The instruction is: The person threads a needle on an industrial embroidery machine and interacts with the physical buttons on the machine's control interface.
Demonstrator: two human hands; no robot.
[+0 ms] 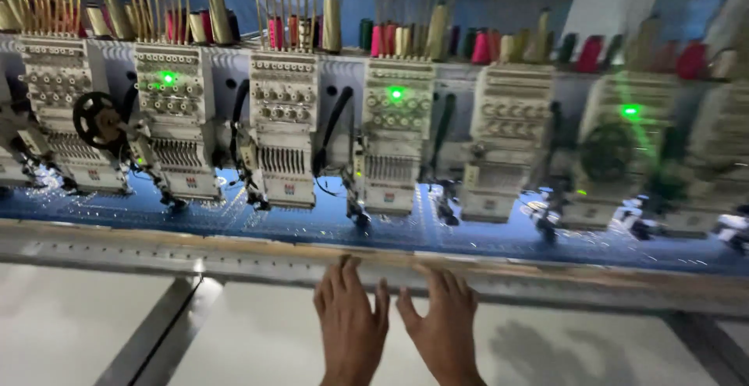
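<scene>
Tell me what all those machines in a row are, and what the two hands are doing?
This picture comes from a camera worn on a person's head, looking down and forward. The row of pale boxes are sewing heads of a big embroidery machine; each stitches with needles, and some show a green light. On top stand thread cones in pink, cream, red and green. Under the heads lies a stretched blue cloth with shiny stitching on it. In front runs a long metal frame rail. The person's left hand and right hand lie flat and open, side by side, with their fingertips at the rail's edge. Neither hand holds anything. The right side of the picture is blurry.
</scene>
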